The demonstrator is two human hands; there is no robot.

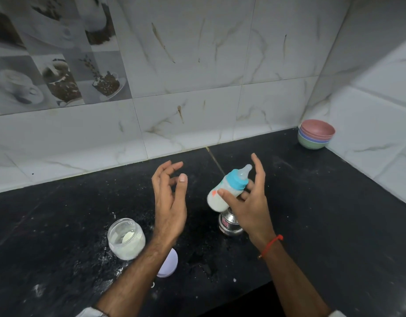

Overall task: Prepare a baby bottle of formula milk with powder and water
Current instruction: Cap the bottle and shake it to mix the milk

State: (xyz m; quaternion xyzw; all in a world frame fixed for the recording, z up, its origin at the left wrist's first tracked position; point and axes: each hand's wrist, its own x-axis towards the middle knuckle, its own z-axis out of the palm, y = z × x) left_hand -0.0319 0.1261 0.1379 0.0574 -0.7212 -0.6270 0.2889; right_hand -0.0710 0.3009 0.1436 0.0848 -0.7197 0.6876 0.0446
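Observation:
The baby bottle (pixel 228 187) has a blue collar and a clear teat and holds white milk in its lower part. It is tilted, teat up to the right, above the black counter (pixel 311 202). My right hand (pixel 250 204) holds it between thumb and fingers, with the forefinger raised beside the teat. My left hand (pixel 170 197) hovers to the left of the bottle with loosely bent fingers and holds nothing. An open clear jar of white powder (pixel 126 239) stands at the lower left, with a scoop lying inside it.
A small steel cup (pixel 229 225) stands on the counter right under the bottle. A pale lilac lid (pixel 170 264) lies partly hidden by my left forearm. Stacked coloured bowls (pixel 316 137) sit in the far right corner. Powder is spilled around the jar. Tiled walls close the back and right.

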